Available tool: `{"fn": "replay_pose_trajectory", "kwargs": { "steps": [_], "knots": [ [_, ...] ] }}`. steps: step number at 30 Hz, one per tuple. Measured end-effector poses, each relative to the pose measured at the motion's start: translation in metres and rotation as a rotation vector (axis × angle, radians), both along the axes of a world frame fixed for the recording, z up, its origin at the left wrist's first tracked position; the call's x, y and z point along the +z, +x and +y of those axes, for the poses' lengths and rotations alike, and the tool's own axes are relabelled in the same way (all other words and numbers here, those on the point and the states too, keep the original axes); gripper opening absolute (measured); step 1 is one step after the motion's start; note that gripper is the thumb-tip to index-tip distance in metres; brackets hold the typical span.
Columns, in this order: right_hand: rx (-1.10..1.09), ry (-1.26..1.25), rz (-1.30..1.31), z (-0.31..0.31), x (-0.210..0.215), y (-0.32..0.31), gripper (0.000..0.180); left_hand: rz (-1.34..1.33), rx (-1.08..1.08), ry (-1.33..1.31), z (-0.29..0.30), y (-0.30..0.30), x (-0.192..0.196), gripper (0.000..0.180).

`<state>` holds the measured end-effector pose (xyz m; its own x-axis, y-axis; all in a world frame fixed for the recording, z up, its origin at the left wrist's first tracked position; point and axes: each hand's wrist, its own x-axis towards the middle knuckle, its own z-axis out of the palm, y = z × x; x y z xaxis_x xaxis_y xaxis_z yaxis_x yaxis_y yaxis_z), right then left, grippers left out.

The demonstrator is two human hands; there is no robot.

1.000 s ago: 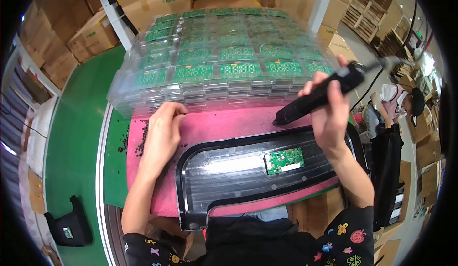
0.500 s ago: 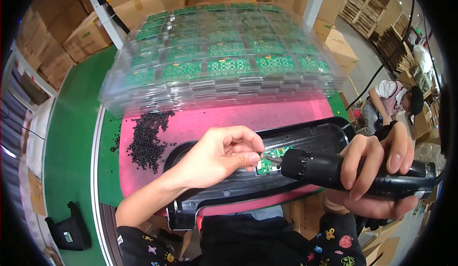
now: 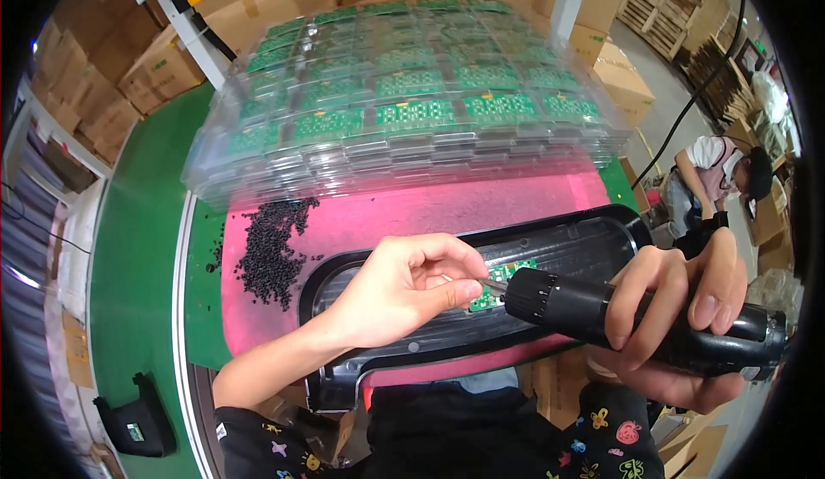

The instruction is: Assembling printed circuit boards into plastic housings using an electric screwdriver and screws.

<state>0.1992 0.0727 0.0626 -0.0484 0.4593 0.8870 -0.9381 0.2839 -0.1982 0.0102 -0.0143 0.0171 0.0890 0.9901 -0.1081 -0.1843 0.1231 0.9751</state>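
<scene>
My right hand wraps around a black electric screwdriver, held nearly level with its metal bit pointing left. At the tip of the bit, my left hand has thumb and forefinger pinched together; whatever lies between them is too small and hidden to make out. Just behind the bit is a small green circuit board, partly covered by my fingers and the screwdriver. It lies in a long black plastic housing with raised edges. To its left is a heap of small black screws.
A pink mat covers the green worktop under the housing. Behind it rises a tall stack of clear plastic trays holding green boards. Another black part lies at the lower left. A person sits at the right, near cardboard boxes.
My left fingertips have moved slightly right, closer to the screwdriver's nose, so less of the bit shows. The whole view has shifted a little. The screwdriver stays in my right hand.
</scene>
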Motion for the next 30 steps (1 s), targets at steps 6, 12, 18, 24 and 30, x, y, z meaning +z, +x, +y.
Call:
{"fn": "replay_pose_trajectory", "kwargs": {
  "steps": [6, 12, 18, 24, 30],
  "knots": [
    [-0.011, 0.018, -0.033, 0.002, 0.0, 0.002, 0.044, 0.059, 0.047, 0.054, -0.001, 0.004, -0.004, 0.016],
    [0.045, -0.008, -0.095, 0.003, -0.001, 0.005, 0.044, 0.07, 0.053, 0.071, -0.001, 0.0, -0.005, 0.017],
    [0.09, -0.043, -0.044, 0.003, -0.004, 0.007, 0.04, -0.003, -0.024, 0.013, 0.001, -0.004, -0.008, 0.013],
    [-0.035, -0.02, -0.272, 0.015, -0.001, 0.021, 0.051, 0.74, 0.015, 0.281, 0.011, -0.006, -0.01, 0.016],
    [-0.196, -0.147, -0.721, 0.04, -0.024, 0.021, 0.055, 0.941, -0.023, 0.518, 0.012, -0.005, -0.043, 0.02]
  ]
}}
